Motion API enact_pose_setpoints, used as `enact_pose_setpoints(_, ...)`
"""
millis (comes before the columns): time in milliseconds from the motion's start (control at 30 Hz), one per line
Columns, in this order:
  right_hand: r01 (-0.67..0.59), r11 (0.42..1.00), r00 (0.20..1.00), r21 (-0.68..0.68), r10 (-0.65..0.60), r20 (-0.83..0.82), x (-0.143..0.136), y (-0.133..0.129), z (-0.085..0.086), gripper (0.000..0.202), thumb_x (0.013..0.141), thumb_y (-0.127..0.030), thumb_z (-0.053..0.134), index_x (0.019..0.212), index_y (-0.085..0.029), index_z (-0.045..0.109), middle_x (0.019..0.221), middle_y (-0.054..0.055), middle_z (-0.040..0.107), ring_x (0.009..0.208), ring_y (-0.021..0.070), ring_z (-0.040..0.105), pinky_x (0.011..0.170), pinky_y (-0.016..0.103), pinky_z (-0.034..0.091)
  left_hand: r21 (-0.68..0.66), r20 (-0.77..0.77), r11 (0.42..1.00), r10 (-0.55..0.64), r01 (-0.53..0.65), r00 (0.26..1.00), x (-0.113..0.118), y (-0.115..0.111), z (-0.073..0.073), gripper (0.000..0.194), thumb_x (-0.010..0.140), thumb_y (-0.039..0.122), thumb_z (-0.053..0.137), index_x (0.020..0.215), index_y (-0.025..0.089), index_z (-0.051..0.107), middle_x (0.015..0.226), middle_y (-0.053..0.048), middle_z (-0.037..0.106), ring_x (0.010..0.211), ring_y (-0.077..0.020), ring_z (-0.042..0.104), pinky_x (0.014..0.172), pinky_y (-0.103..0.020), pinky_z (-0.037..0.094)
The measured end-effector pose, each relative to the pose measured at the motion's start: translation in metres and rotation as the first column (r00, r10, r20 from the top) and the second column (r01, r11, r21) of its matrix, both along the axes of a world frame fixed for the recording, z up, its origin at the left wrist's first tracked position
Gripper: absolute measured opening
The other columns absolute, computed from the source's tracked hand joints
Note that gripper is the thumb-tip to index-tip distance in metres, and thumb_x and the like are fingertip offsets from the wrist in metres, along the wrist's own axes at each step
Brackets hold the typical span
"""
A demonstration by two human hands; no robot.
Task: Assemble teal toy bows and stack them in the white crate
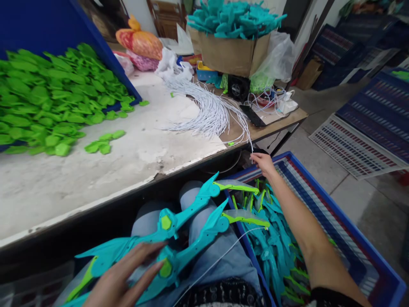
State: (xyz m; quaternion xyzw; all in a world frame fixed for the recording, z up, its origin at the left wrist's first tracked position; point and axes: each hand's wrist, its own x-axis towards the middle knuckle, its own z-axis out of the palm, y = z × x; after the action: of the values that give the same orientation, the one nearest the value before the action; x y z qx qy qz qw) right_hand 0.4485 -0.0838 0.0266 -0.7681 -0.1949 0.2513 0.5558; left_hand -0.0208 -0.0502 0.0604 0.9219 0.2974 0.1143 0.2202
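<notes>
Two teal plastic toy bows with lime-green tips and centre pieces lie across the lap: the farther toy bow (191,210) and the nearer toy bow (197,255). My left hand (123,277) is closed over the nearer one around its middle, beside the green centre piece; part of its grip is hidden. A single white cord (220,259) runs from that bow's right tip down toward the lap. At the table's front edge, my right hand (262,164) pinches the ends of white cord from a large loose bundle of cords (211,111) spread over the tabletop.
Green plastic pieces (47,94) spill from a tilted blue bin (105,38) onto the table (128,157). A cardboard box (220,53) heaped with teal parts stands at the back. Right of the lap, a blue crate (345,213) holds several teal bows. Stacked crates (377,111) stand farther right.
</notes>
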Motion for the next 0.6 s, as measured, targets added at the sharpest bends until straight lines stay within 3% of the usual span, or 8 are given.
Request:
enact_pose_setpoints(67, -0.015, 1.0, 0.998, 0.02, 0.017, -0.055, -0.002, 0.001, -0.001, 0.029, 0.06, -0.041, 0.075, 0.069, -0.014, 0.069, 0.06, 0.003, 0.065, 0.048, 0.0086, 0.047, 0.041, 0.02, 0.031, -0.166, 0.037, 0.983, -0.068, 0.073, 0.997, 0.053, -0.001, -0.006, 0.051, 0.087, 0.052, 0.052, 0.129, 0.024, 0.056, 0.124, -0.01, 0.063, 0.109, -0.0268, 0.061, 0.09, -0.036, 0.053)
enact_pose_setpoints(167, -0.056, 0.998, 0.989, 0.042, 0.062, -0.132, -0.01, -0.028, 0.003, 0.034, 0.05, -0.042, 0.08, 0.063, -0.014, 0.067, 0.054, 0.001, 0.06, 0.047, 0.0082, 0.047, 0.042, 0.02, 0.033, -0.377, 0.03, 0.917, -0.132, 0.134, 0.991, 0.114, -0.01, -0.017, 0.054, 0.085, 0.045, 0.054, 0.132, 0.018, 0.053, 0.127, -0.014, 0.06, 0.114, -0.0277, 0.058, 0.095, -0.04, 0.049)
enact_pose_setpoints(267, -0.12, 0.992, 0.967, 0.046, 0.127, -0.22, -0.02, -0.083, 0.01, 0.041, 0.043, -0.046, 0.083, 0.063, -0.013, 0.069, 0.051, 0.001, 0.058, 0.048, 0.0098, 0.049, 0.044, 0.022, 0.037, -0.588, -0.059, 0.796, -0.219, 0.143, 0.974, 0.129, -0.019, -0.022, 0.046, 0.085, 0.044, 0.051, 0.12, 0.016, 0.062, 0.115, -0.012, 0.066, 0.103, -0.0259, 0.062, 0.087, -0.034, 0.05)
enact_pose_setpoints(367, -0.174, 0.983, 0.938, 0.064, 0.185, -0.293, -0.033, -0.138, 0.011, 0.041, 0.045, -0.048, 0.084, 0.066, -0.014, 0.071, 0.057, 0.002, 0.062, 0.051, 0.0107, 0.051, 0.048, 0.024, 0.041, -0.754, -0.122, 0.635, -0.39, 0.17, 0.913, 0.129, -0.02, -0.024, 0.039, 0.088, 0.044, 0.045, 0.088, 0.015, 0.071, 0.081, -0.006, 0.07, 0.076, -0.0204, 0.063, 0.068, -0.027, 0.048)
enact_pose_setpoints(400, -0.171, 0.983, 0.943, 0.062, 0.182, -0.279, -0.038, -0.151, 0.01, 0.04, 0.047, -0.048, 0.084, 0.068, -0.015, 0.072, 0.058, 0.002, 0.062, 0.051, 0.0107, 0.052, 0.049, 0.025, 0.041, -0.775, -0.119, 0.607, -0.415, 0.177, 0.902, 0.133, -0.019, -0.025, 0.039, 0.088, 0.042, 0.045, 0.079, 0.014, 0.071, 0.073, -0.004, 0.068, 0.07, -0.0191, 0.062, 0.065, -0.026, 0.046)
enact_pose_setpoints(500, -0.105, 0.994, 0.991, 0.036, 0.108, -0.084, -0.055, -0.167, -0.001, 0.036, 0.056, -0.046, 0.081, 0.074, -0.017, 0.072, 0.059, 0.0, 0.063, 0.052, 0.0116, 0.054, 0.051, 0.025, 0.044, -0.808, -0.027, 0.573, -0.269, 0.137, 0.963, 0.167, -0.018, -0.038, 0.028, 0.084, 0.035, 0.052, 0.083, 0.014, 0.071, 0.08, -0.005, 0.07, 0.076, -0.0195, 0.062, 0.071, -0.027, 0.045)
enact_pose_setpoints(533, -0.083, 0.996, 0.997, 0.036, 0.083, 0.009, -0.061, -0.166, -0.005, 0.033, 0.06, -0.046, 0.079, 0.075, -0.017, 0.072, 0.06, 0.0, 0.064, 0.054, 0.0125, 0.055, 0.053, 0.026, 0.046, -0.847, 0.005, 0.523, -0.178, 0.099, 0.984, 0.183, -0.019, -0.044, 0.025, 0.082, 0.032, 0.055, 0.09, 0.014, 0.071, 0.086, -0.006, 0.07, 0.079, -0.0198, 0.062, 0.073, -0.028, 0.046)
enact_pose_setpoints(600, -0.059, 0.997, 0.979, 0.05, 0.048, 0.198, -0.073, -0.159, -0.013, 0.028, 0.069, -0.045, 0.073, 0.075, -0.018, 0.07, 0.065, 0.002, 0.067, 0.059, 0.0147, 0.06, 0.058, 0.027, 0.049, -0.948, -0.002, 0.319, 0.005, -0.004, 1.0, 0.218, -0.025, -0.056, 0.026, 0.081, 0.025, 0.058, 0.103, 0.013, 0.067, 0.088, -0.007, 0.07, 0.079, -0.0188, 0.063, 0.073, -0.028, 0.048)
